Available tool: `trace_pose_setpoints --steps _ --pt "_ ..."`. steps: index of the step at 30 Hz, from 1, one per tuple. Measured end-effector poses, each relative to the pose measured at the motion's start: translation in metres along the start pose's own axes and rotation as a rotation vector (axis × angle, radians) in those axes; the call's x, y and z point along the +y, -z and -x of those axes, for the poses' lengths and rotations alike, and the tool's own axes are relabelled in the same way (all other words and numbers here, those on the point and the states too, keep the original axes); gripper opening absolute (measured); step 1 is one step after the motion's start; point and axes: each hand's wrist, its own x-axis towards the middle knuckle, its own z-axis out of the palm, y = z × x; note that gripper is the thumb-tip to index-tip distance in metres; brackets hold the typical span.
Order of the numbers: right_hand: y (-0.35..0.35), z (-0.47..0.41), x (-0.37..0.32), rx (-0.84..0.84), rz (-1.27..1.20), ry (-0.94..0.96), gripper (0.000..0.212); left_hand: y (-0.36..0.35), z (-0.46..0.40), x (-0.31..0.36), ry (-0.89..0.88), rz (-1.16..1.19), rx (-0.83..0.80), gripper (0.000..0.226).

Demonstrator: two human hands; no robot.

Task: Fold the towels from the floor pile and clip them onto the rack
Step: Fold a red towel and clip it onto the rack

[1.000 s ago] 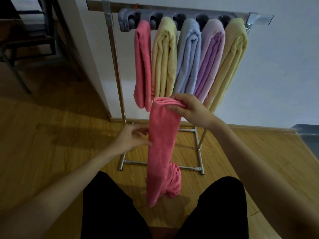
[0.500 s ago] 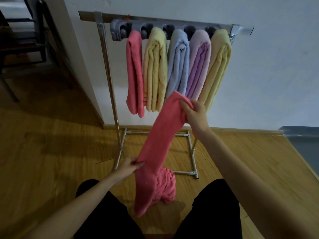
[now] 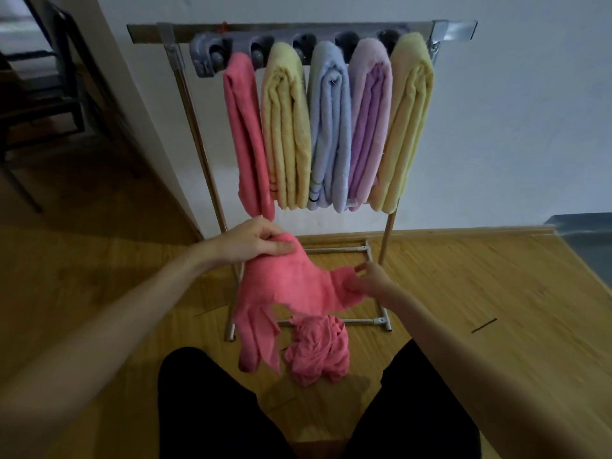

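Observation:
A pink towel [image 3: 291, 289] hangs bunched between my hands, low in front of the rack. My left hand [image 3: 255, 241] grips its upper left end. My right hand [image 3: 371, 279] pinches its right edge. Loose ends dangle down on the left. A second crumpled pink towel [image 3: 318, 354] lies on the floor just below, between my knees. The metal rack [image 3: 298, 29] carries a grey clip bar [image 3: 212, 58] with several folded towels clipped in a row: pink [image 3: 246, 134], yellow [image 3: 288, 130], light blue [image 3: 329, 130], lilac [image 3: 367, 124], yellow [image 3: 405, 124].
The rack's base frame [image 3: 381, 321] rests on the wooden floor against a white wall. A dark chair [image 3: 49, 94] stands at the far left behind a wall corner. A grey object [image 3: 586, 240] sits at the right edge. My black-clad legs [image 3: 205, 409] fill the bottom.
The pink towel was stretched long between a raised right hand and a low left hand. Now my left hand is up at its top, my right hand has dropped, and the towel is bunched.

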Motion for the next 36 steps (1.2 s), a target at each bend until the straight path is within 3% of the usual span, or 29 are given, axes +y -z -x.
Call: trace_pose_setpoints --steps 3,4,6,9,11,13,16,19,24,28,31,34,36 --pt "-0.002 -0.007 -0.002 -0.146 0.424 0.177 0.06 0.012 -0.002 0.029 -0.005 -0.089 -0.133 0.033" --pt "-0.003 -0.006 -0.008 -0.167 0.459 0.277 0.066 0.014 -0.002 0.034 -0.003 -0.103 -0.168 0.03" --pt "-0.001 0.007 -0.025 -0.274 0.196 0.456 0.072 0.016 -0.005 0.039 0.011 -0.152 -0.228 0.032" --pt "0.004 0.029 -0.055 -0.66 -0.297 0.529 0.072 0.017 -0.007 0.043 0.043 -0.172 -0.291 0.02" --pt "0.004 0.038 -0.07 -0.868 -0.389 0.568 0.067 0.017 -0.009 0.044 0.031 -0.198 -0.284 0.025" --pt "0.003 0.043 -0.08 -0.962 -0.359 0.594 0.059 0.019 -0.009 0.043 0.029 -0.198 -0.277 0.03" --pt "0.004 0.048 -0.091 -0.947 -0.273 0.611 0.04 0.022 -0.007 0.041 0.039 -0.181 -0.275 0.028" --pt "0.009 0.049 -0.098 -0.889 -0.239 0.595 0.035 0.026 -0.003 0.041 0.067 -0.157 -0.277 0.02" --pt "0.033 0.053 -0.109 -0.884 -0.261 0.63 0.017 0.038 0.008 0.026 0.091 -0.143 -0.186 0.044" --pt "0.053 0.048 -0.113 -0.77 -0.244 0.632 0.015 0.046 0.017 0.014 0.102 -0.112 -0.165 0.033" --pt "0.063 0.041 -0.107 -0.706 -0.192 0.655 0.01 0.054 0.025 0.007 0.098 -0.084 -0.17 0.042" --pt "0.07 0.042 -0.109 -0.785 -0.169 0.683 0.02 0.059 0.032 0.008 0.065 -0.042 -0.199 0.039" --pt "0.075 0.045 -0.117 -0.843 -0.12 0.719 0.031 0.062 0.033 0.01 0.009 -0.154 -0.233 0.026"
